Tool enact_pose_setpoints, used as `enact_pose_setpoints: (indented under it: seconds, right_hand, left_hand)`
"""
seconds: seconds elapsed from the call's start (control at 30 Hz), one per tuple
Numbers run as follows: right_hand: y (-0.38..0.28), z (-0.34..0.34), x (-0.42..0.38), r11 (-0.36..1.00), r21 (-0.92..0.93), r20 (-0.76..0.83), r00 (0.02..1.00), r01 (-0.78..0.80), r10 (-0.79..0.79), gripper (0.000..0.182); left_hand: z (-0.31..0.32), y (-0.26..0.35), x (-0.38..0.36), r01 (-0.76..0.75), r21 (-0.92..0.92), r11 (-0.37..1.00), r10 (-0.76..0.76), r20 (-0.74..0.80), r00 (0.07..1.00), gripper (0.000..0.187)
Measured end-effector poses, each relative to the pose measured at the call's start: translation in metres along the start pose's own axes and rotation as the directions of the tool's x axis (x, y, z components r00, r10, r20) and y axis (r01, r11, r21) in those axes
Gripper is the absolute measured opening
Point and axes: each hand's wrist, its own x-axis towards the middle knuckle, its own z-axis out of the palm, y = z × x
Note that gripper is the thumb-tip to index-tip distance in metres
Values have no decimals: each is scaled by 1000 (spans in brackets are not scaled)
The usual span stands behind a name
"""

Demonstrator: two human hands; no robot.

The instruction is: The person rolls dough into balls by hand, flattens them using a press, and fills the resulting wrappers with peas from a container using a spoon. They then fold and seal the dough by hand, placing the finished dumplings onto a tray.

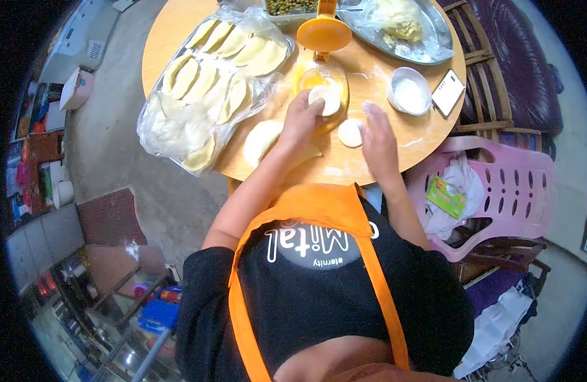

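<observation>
My left hand (300,121) pinches a round, pale dough disc (327,97) over the base of an orange dough press (324,35), whose round upper plate is raised. On the table beside it lies a second dough disc (351,133). My right hand (380,137) is at that disc's right edge, fingers stretched out and whitened with flour at the tips. Larger pieces of dough (261,141) lie under and left of my left wrist, partly hidden by the forearm.
A plastic-covered tray (142,130) holds several folded dough pieces at left. At the back stand a container of green filling (292,6) and a metal tray (441,51) with a dough lump (398,20). A flour bowl (409,91) and white device (448,93) sit right, near a pink chair (516,184).
</observation>
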Motion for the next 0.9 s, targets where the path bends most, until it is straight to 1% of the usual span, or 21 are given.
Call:
enact_pose_setpoints:
  seconds: [0.03,0.07,0.17,0.2,0.3,0.37,0.47,0.5,0.6,0.7,0.77,0.83,0.9]
  right_hand:
    - [4,10,-9,999,6,-7,999,40,-40,44]
    - [7,17,-19,994,-47,129,987,97,-91,50]
    - [3,15,-10,979,-189,193,980,80,-43,52]
    - [7,13,-1,967,-240,205,978,85,-36,52]
    - [18,28,15,965,-262,61,998,11,5,51]
    - [16,31,10,963,-264,109,994,55,-26,50]
    - [3,19,-7,966,-231,215,974,117,-67,49]
    - [0,13,-11,967,-215,254,964,134,-77,48]
    - [0,-7,-11,944,-327,229,973,41,37,44]
    - [18,-7,-17,970,-231,104,990,-74,100,41]
    - [22,-7,-22,978,-209,110,993,-17,41,43]
    - [5,-15,-23,982,-185,130,992,26,-1,45]
    - [-1,-21,-17,988,-142,144,986,-58,79,48]
  left_hand:
    - [3,-2,2,-10,-25,1000,10,-9,1000,29]
    - [5,-2,3,-19,-46,999,18,-16,1000,29]
    - [-4,-14,17,-107,13,994,107,-5,994,29]
    - [-3,-16,15,-114,17,993,115,-7,993,29]
    - [-5,-12,14,-128,47,991,129,-20,991,29]
    - [-6,-13,13,-122,65,990,125,-48,991,28]
    - [-9,-18,16,-158,-12,987,157,-60,986,28]
    - [-6,-16,15,-147,-25,989,145,-67,987,28]
    - [-2,-12,10,-120,-58,991,116,-75,990,28]
    - [-5,-10,9,-102,-81,992,96,-78,992,28]
    - [-3,-6,8,-63,-115,991,54,-86,995,29]
    - [3,8,-2,-37,-85,996,28,-101,994,30]
    - [5,9,-4,-38,-94,995,28,-103,994,30]
